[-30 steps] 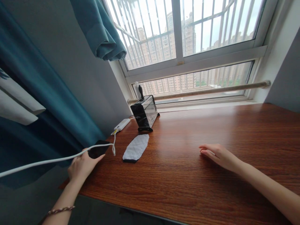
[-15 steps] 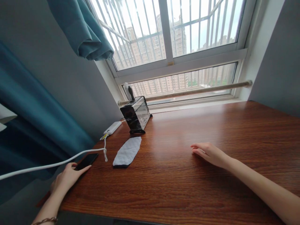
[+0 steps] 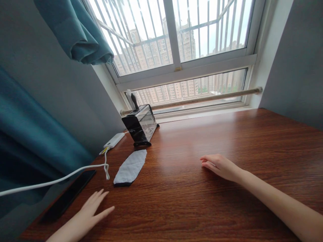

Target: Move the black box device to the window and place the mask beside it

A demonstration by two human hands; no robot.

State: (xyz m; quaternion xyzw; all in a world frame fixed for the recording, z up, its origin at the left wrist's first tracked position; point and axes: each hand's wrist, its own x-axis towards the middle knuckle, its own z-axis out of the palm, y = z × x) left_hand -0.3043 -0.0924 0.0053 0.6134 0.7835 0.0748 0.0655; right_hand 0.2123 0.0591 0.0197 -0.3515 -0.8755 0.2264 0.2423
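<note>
My left hand hovers low over or rests on the wooden table at the near left, fingers spread and nothing in them. Just left of it lies a flat black phone along the table's left edge. Ahead of that hand is a flat whitish cloth piece, oval with a dark band at its near end. On the table's middle right rests my right hand, its fingers loosely bent and slightly apart, with no object visible in its grasp.
A black holder with clear sides and a dark handle sticking up stands near the window. Left of it lies a white power strip. Its white cable crosses above the phone. A blue curtain hangs at the left.
My left hand has let go of the phone and moved right, its fingers spreading. The phone now lies nearer along the left edge. My right hand stays in place as the view shifts slightly.
</note>
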